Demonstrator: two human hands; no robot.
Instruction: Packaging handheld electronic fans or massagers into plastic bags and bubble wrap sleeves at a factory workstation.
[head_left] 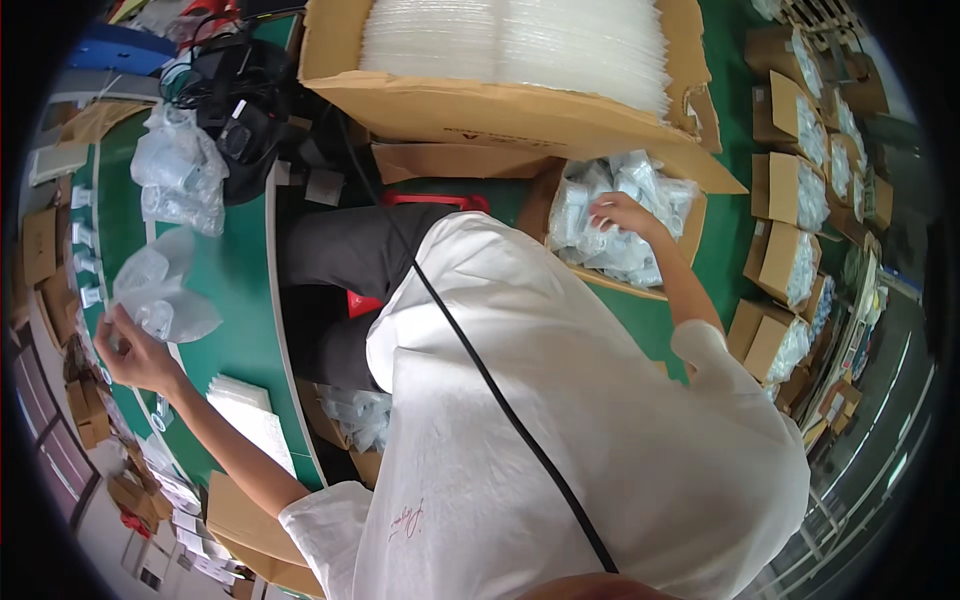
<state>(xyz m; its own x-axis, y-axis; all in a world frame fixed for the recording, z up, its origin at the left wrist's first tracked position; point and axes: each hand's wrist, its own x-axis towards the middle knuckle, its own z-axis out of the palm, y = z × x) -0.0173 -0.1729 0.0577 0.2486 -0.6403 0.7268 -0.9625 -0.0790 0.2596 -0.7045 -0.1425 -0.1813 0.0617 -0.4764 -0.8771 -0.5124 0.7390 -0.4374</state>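
At the left, my left hand [138, 355] is closed at the fingertips on the lower edge of a clear plastic bag [165, 265]. The bag spreads over the green tabletop [235, 265]; a rounded clear shape shows in it, too unclear to name. Behind it lies a bundle of clear plastic bags [180, 170]. On the other side, my right hand [622, 213] hovers over or touches a pile of bagged pale items [625, 245] in a cardboard box [690, 235]. Its fingers are loosely curled and apart, and no held thing can be made out.
A large carton [450, 115] of stacked translucent sheets stands ahead. Several boxes of bagged items [790, 265] line the right side. A black cable [470, 365] crosses my front. White sheets [250, 415] lie near my left forearm; small white parts [85, 235] line the table's far side.
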